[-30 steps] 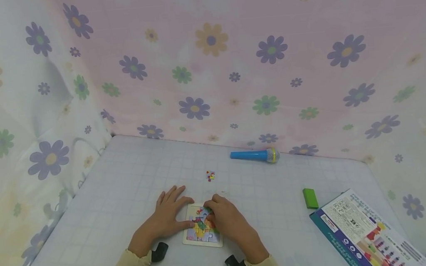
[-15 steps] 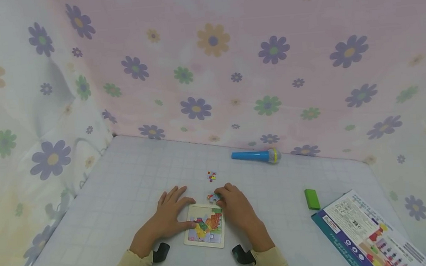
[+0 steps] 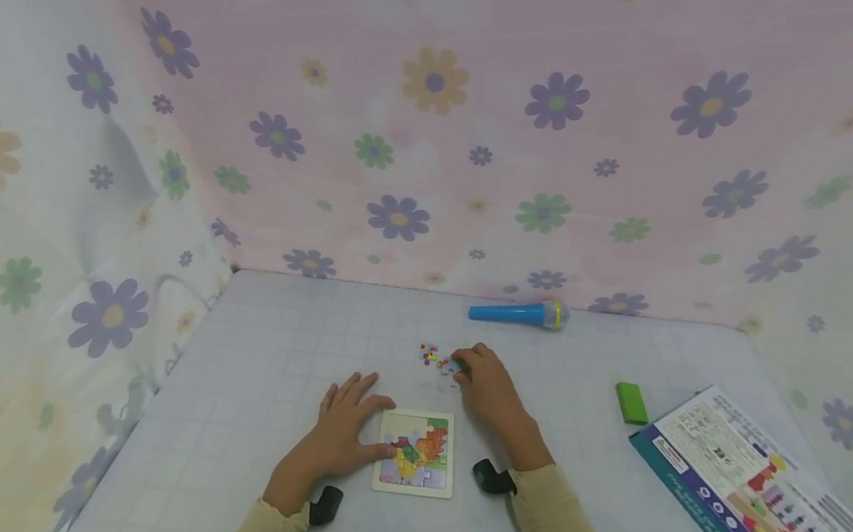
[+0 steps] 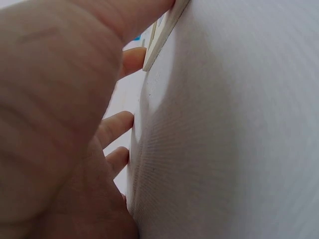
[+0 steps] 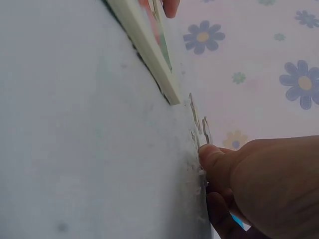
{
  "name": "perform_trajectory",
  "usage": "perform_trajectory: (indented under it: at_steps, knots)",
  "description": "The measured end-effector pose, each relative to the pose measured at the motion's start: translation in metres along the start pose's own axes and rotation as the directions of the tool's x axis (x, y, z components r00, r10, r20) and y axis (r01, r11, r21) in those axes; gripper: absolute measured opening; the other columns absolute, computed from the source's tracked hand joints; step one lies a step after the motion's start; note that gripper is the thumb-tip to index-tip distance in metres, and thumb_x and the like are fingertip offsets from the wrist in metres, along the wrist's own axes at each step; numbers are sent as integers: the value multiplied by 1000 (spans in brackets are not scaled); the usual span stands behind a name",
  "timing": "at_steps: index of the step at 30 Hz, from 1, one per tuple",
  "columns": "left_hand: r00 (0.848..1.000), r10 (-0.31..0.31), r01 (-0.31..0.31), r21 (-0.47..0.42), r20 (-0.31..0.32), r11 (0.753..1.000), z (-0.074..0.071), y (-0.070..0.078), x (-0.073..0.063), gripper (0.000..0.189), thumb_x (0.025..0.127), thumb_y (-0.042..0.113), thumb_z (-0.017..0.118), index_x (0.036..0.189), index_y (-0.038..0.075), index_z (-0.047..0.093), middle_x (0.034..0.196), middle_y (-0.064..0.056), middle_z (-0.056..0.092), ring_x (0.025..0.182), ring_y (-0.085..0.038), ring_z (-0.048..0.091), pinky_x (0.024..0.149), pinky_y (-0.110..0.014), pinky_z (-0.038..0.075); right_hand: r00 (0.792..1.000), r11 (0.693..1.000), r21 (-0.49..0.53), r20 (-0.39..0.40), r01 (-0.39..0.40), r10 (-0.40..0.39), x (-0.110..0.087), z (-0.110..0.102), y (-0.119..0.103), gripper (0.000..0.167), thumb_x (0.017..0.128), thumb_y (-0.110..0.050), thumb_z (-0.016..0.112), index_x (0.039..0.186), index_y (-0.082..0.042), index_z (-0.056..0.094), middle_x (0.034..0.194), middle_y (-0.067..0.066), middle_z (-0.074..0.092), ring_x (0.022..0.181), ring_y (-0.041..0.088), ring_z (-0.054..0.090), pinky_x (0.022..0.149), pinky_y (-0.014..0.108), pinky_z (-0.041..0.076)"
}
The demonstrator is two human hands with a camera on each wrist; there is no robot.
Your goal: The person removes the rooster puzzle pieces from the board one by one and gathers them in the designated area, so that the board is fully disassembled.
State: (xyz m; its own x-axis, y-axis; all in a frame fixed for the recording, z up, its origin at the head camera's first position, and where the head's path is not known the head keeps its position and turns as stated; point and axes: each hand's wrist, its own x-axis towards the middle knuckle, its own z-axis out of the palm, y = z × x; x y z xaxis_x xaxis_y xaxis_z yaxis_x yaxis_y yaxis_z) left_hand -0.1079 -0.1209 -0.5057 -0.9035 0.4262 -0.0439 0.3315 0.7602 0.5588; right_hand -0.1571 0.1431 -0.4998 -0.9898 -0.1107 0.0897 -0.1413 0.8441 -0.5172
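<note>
In the head view a small framed jigsaw puzzle (image 3: 414,453) lies flat, with a bare gap at its upper left. My left hand (image 3: 345,435) rests at its left side, fingers spread on the cloth. The thumb reaches over the tray's edge and the index finger touches near the top left corner. My right hand (image 3: 490,386) pinches a puzzle piece (image 3: 449,366) beyond the tray's upper right corner. Just left of that piece lies another loose piece (image 3: 428,353). The right wrist view shows the right hand's fingertips (image 5: 209,153) low at the table surface, beside thin piece edges.
Toward the back lies a blue toy microphone (image 3: 516,315). A green block (image 3: 631,403) and a printed box (image 3: 742,458) are at the right. Flowered cloth (image 3: 438,131) hangs behind and at both sides of the white-covered table (image 3: 273,328).
My right hand has lifted a piece out of the puzzle tray's upper left and carried it away, up and to the right, beside the other loose piece. My left hand stays in place.
</note>
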Motion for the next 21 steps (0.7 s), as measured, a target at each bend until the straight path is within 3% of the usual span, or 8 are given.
perform_trajectory:
  at_steps: [12,15,21]
  knots:
    - [1000,-5,5,-10,26,1000,-1,-1,0,58,81,49,82,131,27,61,167,-12,31,158,-40,15,125,-66,5,997,997,31,24,-75,74,17,-3,1,31,96,-9,69,126,-8,69,120,13,64,115,29,61,103,46,53]
    - [1000,-3,3,-11,29,1000,-1,-1,0,58,82,49,82,131,27,61,167,-12,30,158,-40,15,125,-66,5,998,996,53,30,-65,64,20,-5,4,31,95,-8,68,126,-7,69,121,14,64,116,31,62,104,48,52]
    - [1000,-6,6,6,19,1000,-3,2,-1,58,81,48,83,131,27,61,167,-12,31,158,-40,17,125,-67,7,991,986,111,72,-120,113,23,-6,4,33,95,-9,68,128,-8,69,124,15,62,115,31,62,102,49,52]
